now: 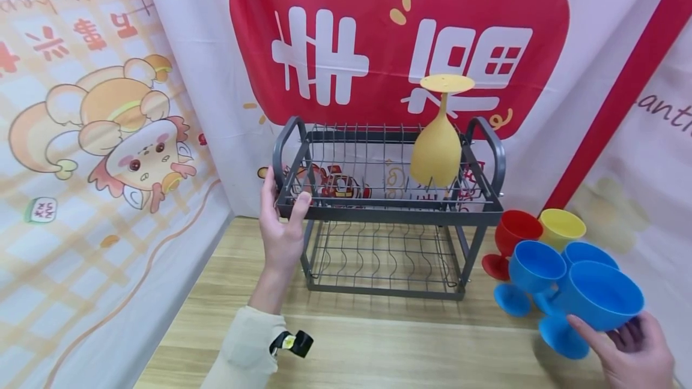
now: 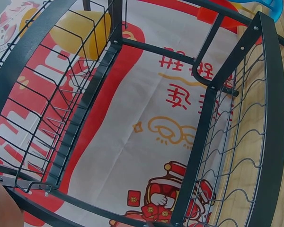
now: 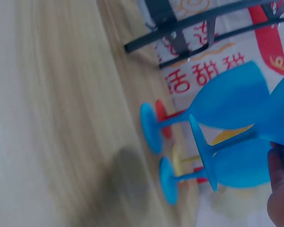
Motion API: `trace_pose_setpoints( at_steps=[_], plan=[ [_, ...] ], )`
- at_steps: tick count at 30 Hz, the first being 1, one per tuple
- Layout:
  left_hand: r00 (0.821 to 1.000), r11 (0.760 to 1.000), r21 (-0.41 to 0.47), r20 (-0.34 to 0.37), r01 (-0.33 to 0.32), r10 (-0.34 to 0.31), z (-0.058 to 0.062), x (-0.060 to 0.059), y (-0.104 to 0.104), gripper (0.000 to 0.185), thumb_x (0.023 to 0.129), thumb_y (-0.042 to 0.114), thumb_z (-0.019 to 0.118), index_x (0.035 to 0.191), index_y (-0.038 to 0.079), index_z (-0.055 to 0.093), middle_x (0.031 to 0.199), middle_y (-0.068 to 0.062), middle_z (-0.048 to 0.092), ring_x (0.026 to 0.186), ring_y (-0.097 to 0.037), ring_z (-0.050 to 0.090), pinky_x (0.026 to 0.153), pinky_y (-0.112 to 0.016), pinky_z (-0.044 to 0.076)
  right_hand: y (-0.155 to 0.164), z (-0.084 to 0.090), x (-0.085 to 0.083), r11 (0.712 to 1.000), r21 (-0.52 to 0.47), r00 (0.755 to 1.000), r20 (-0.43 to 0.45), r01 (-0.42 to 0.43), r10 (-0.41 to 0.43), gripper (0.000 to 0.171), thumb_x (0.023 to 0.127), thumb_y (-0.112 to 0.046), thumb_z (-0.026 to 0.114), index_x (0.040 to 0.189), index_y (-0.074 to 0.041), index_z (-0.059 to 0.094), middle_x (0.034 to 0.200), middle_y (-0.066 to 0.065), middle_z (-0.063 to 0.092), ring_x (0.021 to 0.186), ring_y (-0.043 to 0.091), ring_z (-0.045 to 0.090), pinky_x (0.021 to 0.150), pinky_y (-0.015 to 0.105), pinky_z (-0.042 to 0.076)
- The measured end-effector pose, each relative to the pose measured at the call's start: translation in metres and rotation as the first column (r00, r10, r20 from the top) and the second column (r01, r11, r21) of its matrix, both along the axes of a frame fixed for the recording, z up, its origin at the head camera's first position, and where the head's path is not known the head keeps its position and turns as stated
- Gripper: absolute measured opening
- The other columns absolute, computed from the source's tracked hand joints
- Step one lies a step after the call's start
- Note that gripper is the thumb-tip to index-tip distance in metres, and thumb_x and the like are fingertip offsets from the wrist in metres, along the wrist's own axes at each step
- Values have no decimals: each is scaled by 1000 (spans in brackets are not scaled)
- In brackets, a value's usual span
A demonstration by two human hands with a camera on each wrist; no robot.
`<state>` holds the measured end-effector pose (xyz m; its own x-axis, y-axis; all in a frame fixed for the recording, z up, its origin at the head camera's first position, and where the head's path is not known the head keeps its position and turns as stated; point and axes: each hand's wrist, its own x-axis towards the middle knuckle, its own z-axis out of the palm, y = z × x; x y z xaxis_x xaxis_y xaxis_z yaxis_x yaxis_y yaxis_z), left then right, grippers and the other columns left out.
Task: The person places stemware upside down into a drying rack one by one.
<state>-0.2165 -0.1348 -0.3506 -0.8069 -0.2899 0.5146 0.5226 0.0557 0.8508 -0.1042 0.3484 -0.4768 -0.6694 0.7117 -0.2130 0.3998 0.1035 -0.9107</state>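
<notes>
A grey two-tier wire dish rack [image 1: 389,215] stands on the wooden table. A yellow goblet [image 1: 438,149] sits upside down at the right of its upper tier. My left hand [image 1: 283,206] grips the upper tier's front left corner, thumb on the front rail. From the left wrist view the rack's wires [image 2: 61,118] and the yellow goblet [image 2: 78,30] fill the frame. At the lower right, my right hand [image 1: 622,335] holds a blue goblet [image 1: 600,299] by its bowl, tilted. In the right wrist view that goblet [image 3: 279,118] shows above its shadow on the table, fingers [image 3: 279,189] beneath it.
Right of the rack stand a red goblet [image 1: 510,236], a yellow goblet [image 1: 562,228] and two blue goblets [image 1: 535,269], upright and close together. Printed cloth backdrops [image 1: 108,137] wall in the left, back and right. Bare wooden table [image 1: 378,341] lies in front of the rack.
</notes>
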Motion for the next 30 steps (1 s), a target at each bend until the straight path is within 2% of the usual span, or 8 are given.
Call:
trace_pose_setpoints(
  at_steps=[4, 9, 12, 14, 19, 24, 27, 30],
  plan=[
    [1000, 1000, -1, -1, -2, 2, 0, 0, 1, 79, 101, 23, 70, 167, 33, 28, 160, 6, 48, 135, -15, 55, 114, -39, 51, -12, 13, 1, 999, 33, 998, -40, -37, 39, 100, 89, -53, 79, 167, -42, 18, 178, -6, 24, 160, 33, 34, 132, 47, 30],
    [1000, 1000, 3, 4, -5, 5, 0, 1, 2, 78, 101, 23, 70, 167, 33, 29, 160, 2, 48, 134, -16, 56, 114, -41, 52, -23, 23, 1, 993, 56, 993, -38, -107, 109, 101, 88, -56, 79, 167, -43, 18, 178, -5, 26, 158, 36, 37, 129, 48, 33],
    [1000, 1000, 14, 12, -9, 9, 0, 1, 2, 78, 101, 24, 71, 166, 34, 30, 159, 3, 49, 134, -16, 56, 115, -42, 51, -28, 26, 2, 981, 91, 985, -26, -169, 172, 102, 87, -58, 79, 167, -44, 17, 177, -4, 29, 155, 36, 40, 124, 35, 37],
    [1000, 1000, 22, 17, -11, 10, 1, 2, 2, 78, 101, 24, 71, 166, 33, 30, 159, 5, 49, 136, -15, 55, 116, -43, 50, -34, 26, 2, 968, 127, 974, -24, -218, 223, 102, 88, -56, 80, 168, -43, 18, 175, 0, 32, 150, 37, 43, 114, 20, 43],
    [999, 999, 36, 37, -29, 27, 1, 2, 1, 77, 101, 24, 71, 166, 31, 31, 160, 9, 47, 141, -15, 50, 119, -48, 47, -53, 27, 4, 927, 203, 944, -33, -315, 328, 103, 87, -54, 83, 168, -38, 22, 170, 10, 41, 143, 38, 48, 90, 4, 45],
    [997, 998, 27, 55, -56, 54, 2, 4, -1, 76, 100, 27, 73, 165, 29, 34, 161, 7, 48, 145, -16, 47, 126, -52, 36, -74, 25, 4, 882, 273, 906, -72, -384, 417, 104, 85, -48, 87, 167, -24, 28, 164, 15, 47, 139, 41, 52, 82, -3, 40],
    [995, 997, 12, 66, -75, 74, -1, 5, -1, 73, 100, 30, 73, 163, 30, 38, 159, 6, 50, 146, -15, 46, 130, -53, 29, -86, 23, 6, 862, 283, 881, -100, -420, 462, 103, 84, -44, 89, 165, -19, 30, 162, 16, 49, 137, 39, 53, 83, -4, 38],
    [993, 994, 27, 55, -110, 108, -5, 9, -1, 67, 100, 28, 72, 160, 30, 44, 158, 7, 52, 145, -14, 47, 129, -50, 30, -99, 22, 6, 850, 268, 858, -127, -454, 498, 100, 84, -41, 90, 163, -16, 33, 161, 15, 50, 137, 36, 54, 86, -3, 39]
  ],
)
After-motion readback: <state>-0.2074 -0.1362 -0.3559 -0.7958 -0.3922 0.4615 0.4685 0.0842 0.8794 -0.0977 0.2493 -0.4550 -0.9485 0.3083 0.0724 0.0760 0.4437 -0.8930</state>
